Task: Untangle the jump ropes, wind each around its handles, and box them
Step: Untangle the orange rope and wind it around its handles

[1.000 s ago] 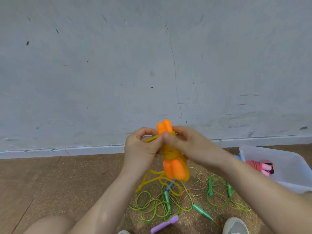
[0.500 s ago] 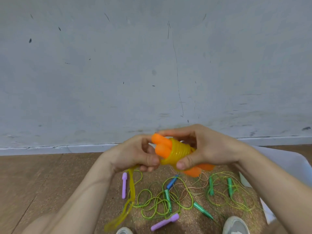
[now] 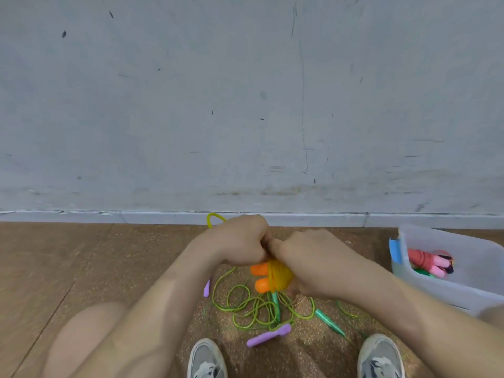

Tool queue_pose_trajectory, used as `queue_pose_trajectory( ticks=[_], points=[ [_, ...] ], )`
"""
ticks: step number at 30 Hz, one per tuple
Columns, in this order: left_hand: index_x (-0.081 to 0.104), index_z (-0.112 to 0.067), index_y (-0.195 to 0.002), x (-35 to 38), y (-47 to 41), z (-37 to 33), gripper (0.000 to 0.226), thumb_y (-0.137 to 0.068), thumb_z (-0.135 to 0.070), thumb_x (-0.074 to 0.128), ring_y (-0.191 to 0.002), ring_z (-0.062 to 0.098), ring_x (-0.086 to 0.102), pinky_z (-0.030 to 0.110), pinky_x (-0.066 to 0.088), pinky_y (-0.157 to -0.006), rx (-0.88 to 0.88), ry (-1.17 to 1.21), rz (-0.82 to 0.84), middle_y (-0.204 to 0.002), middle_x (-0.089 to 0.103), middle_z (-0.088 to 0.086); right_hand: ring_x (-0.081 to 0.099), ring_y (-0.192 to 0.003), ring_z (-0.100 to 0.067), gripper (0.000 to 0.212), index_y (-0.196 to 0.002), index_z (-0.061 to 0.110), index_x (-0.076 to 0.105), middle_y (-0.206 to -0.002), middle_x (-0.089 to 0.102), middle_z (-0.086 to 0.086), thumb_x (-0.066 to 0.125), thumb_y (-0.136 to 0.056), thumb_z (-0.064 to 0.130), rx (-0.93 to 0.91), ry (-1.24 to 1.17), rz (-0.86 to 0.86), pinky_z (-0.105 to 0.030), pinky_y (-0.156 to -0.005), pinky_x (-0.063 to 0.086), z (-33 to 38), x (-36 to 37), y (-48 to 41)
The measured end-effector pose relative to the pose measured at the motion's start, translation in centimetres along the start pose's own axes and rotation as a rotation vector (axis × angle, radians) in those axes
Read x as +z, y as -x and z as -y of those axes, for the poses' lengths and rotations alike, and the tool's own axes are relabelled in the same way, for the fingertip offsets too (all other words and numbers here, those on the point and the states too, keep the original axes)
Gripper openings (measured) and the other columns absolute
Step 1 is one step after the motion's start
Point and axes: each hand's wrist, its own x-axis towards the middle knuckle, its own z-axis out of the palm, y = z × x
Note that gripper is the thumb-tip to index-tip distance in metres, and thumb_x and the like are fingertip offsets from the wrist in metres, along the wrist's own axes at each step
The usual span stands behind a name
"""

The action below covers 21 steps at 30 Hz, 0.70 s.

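Head: left hand (image 3: 240,241), right hand (image 3: 313,257) grip orange rope (image 3: 279,276).

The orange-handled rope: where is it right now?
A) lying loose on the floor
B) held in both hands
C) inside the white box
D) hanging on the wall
B: the left hand and the right hand both hold the orange-handled rope between them.

orange handles (image 3: 260,269), yellow rope (image 3: 279,276); green rope (image 3: 256,306); purple handle (image 3: 268,335); grey wall (image 3: 245,105)

No text, label, brand or number can be read anywhere — nothing bears legible writing.
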Motion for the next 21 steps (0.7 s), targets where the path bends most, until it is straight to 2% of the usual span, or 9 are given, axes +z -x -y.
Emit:
queue_pose_trajectory(
  ticks=[1,4,8,11,13,15,18,21],
  points=[
    [0.065,-0.009,-0.072,0.2,-0.2,0.0,0.007,-0.075,-0.010,0.059,-0.068,0.024,0.059,0.033,0.046,-0.058,-0.034,-0.023,-0.091,-0.066,0.061,0.010,0.061,-0.101,-0.032,0.069,-0.132,0.023,0.043,-0.112,0.063,-0.008,0.072,-0.075,0.047,0.045,-0.046,-0.021,-0.033,-0.067,0.038,-0.3,0.4,-0.3],
    [0.075,-0.022,-0.088,0.7,-0.3,-0.8,0.023,-0.074,-0.014,0.059,-0.079,0.025,0.062,0.031,0.048,-0.062,-0.091,-0.020,-0.332,-0.079,0.070,0.006,0.062,-0.100,-0.029,0.061,-0.121,0.025,0.048,-0.109,0.065,-0.003,0.074,-0.072,0.049,0.195,-0.188,-0.083,-0.033,-0.070,0.046,-0.7,1.1,-0.9],
    [0.075,-0.023,-0.091,0.6,-0.2,-1.3,0.022,-0.079,-0.018,0.057,-0.089,0.024,0.064,0.033,0.049,-0.073,-0.062,0.022,-0.512,-0.088,0.073,0.004,0.062,-0.092,-0.029,0.044,-0.104,0.024,0.044,-0.097,0.063,-0.002,0.069,-0.075,0.045,0.308,-0.270,-0.182,-0.031,-0.061,0.034,-0.9,1.5,-1.4],
    [0.074,-0.028,-0.098,0.8,-0.1,-1.3,0.020,-0.084,-0.020,0.061,-0.098,0.014,0.064,0.026,0.047,-0.083,-0.075,0.161,-0.625,-0.099,0.073,-0.008,0.061,-0.088,-0.029,0.044,-0.097,0.025,0.035,-0.091,0.063,-0.002,0.067,-0.076,0.047,0.344,-0.295,-0.267,-0.033,-0.059,0.034,-1.1,1.6,-1.7],
    [0.071,-0.030,-0.096,0.7,0.0,-1.3,0.018,-0.082,-0.021,0.066,-0.090,0.012,0.064,0.024,0.044,-0.079,-0.085,0.280,-0.707,-0.090,0.069,-0.013,0.061,-0.086,-0.029,0.046,-0.094,0.025,0.030,-0.087,0.063,-0.001,0.066,-0.077,0.049,0.363,-0.324,-0.299,-0.034,-0.058,0.036,-1.3,1.6,-1.8],
    [0.065,-0.031,-0.092,0.6,-0.1,-1.0,0.017,-0.079,-0.023,0.071,-0.082,0.013,0.062,0.028,0.045,-0.076,-0.089,0.328,-0.751,-0.085,0.063,-0.013,0.061,-0.086,-0.029,0.046,-0.095,0.024,0.032,-0.087,0.062,-0.001,0.065,-0.077,0.050,0.380,-0.338,-0.326,-0.034,-0.058,0.035,-1.5,1.5,-1.9],
    [0.056,-0.028,-0.086,0.5,-0.4,-0.3,0.020,-0.078,-0.032,0.073,-0.073,0.017,0.063,0.036,0.049,-0.072,-0.132,0.384,-0.721,-0.076,0.064,-0.008,0.061,-0.088,-0.029,0.045,-0.097,0.023,0.035,-0.091,0.062,-0.001,0.065,-0.078,0.049,0.405,-0.339,-0.377,-0.034,-0.060,0.035,-1.7,1.5,-2.1],
    [0.058,-0.027,-0.080,0.6,-0.8,0.0,0.019,-0.076,-0.035,0.074,-0.064,0.019,0.063,0.036,0.052,-0.065,-0.167,0.473,-0.706,-0.067,0.067,-0.004,0.062,-0.091,-0.029,0.045,-0.096,0.024,0.034,-0.094,0.063,-0.001,0.065,-0.078,0.050,0.432,-0.363,-0.400,-0.033,-0.061,0.035,-1.9,1.4,-2.2]
  ],
)
